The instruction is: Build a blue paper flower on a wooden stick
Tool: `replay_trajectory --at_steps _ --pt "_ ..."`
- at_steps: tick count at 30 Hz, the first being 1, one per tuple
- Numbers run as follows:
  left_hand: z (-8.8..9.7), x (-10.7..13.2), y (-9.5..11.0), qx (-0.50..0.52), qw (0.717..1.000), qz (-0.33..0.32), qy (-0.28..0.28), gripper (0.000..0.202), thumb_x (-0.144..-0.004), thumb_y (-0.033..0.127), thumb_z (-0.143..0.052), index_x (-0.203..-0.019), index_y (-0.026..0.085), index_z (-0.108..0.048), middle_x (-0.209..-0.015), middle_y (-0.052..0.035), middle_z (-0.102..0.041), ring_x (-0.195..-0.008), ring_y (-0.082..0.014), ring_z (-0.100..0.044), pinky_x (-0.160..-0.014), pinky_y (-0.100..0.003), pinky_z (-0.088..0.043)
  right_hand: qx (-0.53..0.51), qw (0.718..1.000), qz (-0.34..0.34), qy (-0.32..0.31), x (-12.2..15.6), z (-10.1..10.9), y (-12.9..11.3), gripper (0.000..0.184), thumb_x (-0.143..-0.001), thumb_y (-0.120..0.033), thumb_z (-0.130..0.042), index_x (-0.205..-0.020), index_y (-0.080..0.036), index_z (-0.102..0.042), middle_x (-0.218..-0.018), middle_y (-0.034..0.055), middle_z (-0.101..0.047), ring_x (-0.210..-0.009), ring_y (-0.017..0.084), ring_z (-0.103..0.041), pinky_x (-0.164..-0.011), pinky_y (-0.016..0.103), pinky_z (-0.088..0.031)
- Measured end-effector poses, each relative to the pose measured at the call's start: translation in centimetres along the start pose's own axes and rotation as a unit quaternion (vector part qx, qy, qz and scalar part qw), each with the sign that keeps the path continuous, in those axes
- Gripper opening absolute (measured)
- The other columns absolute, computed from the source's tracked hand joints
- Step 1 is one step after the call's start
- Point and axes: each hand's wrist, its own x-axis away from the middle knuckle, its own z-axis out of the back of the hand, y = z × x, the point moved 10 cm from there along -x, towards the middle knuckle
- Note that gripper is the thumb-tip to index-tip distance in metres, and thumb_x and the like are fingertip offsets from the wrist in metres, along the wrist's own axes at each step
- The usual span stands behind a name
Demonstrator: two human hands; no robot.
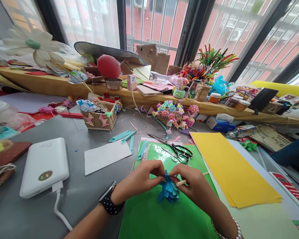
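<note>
A blue folded-paper flower with layered petals is held above the green plastic folder. My left hand, with a dark dotted watch strap at the wrist, pinches its upper tip between thumb and fingers. From the other side my right hand pinches the same tip and also has a thin wooden stick between its fingers, pointing left. Just beyond my hands, black-handled scissors and a smaller metal pair lie on the folder. Folded light-blue paper strips rest further left.
Beside the strips lies a white paper sheet. A white power bank with a cable stands left. Yellow paper covers the right side. Behind are a cardboard basket, fuzzy flowers and a cluttered ledge.
</note>
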Motion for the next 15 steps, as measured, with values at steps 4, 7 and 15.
replay_trajectory --at_steps 4,7,15 --pt "0.06 -0.12 -0.24 0.010 1.000 0.007 0.004 0.003 -0.077 0.015 -0.055 -0.074 0.015 -0.055 -0.074 -0.0002 -0.061 -0.072 -0.0134 -0.061 -0.069 -0.024 -0.050 0.002 1.000 0.006 0.005 0.08 -0.12 -0.03 0.012 -0.080 -0.012 -0.045 -0.075 -0.018 -0.054 -0.070 0.0029 -0.062 -0.062 0.014 -0.058 -0.055 0.022 -0.041" --pt "0.20 -0.20 -0.19 0.000 1.000 0.008 0.016 0.004 -0.076 0.014 -0.054 -0.072 0.015 -0.055 -0.072 -0.0001 -0.062 -0.070 -0.0131 -0.061 -0.067 -0.023 -0.050 0.016 1.000 0.014 0.009 0.02 -0.12 -0.07 0.012 -0.080 -0.012 -0.046 -0.074 -0.018 -0.054 -0.070 0.0032 -0.062 -0.062 0.015 -0.058 -0.054 0.022 -0.041" --pt "0.36 -0.27 0.26 -0.046 0.998 0.001 0.044 0.007 -0.074 0.012 -0.054 -0.069 0.015 -0.055 -0.069 0.0003 -0.061 -0.066 -0.0124 -0.060 -0.062 -0.021 -0.048 0.032 0.999 0.015 0.014 -0.15 0.11 -0.30 0.010 -0.082 -0.016 -0.048 -0.081 -0.018 -0.057 -0.068 0.0023 -0.063 -0.061 0.014 -0.058 -0.054 0.021 -0.042"
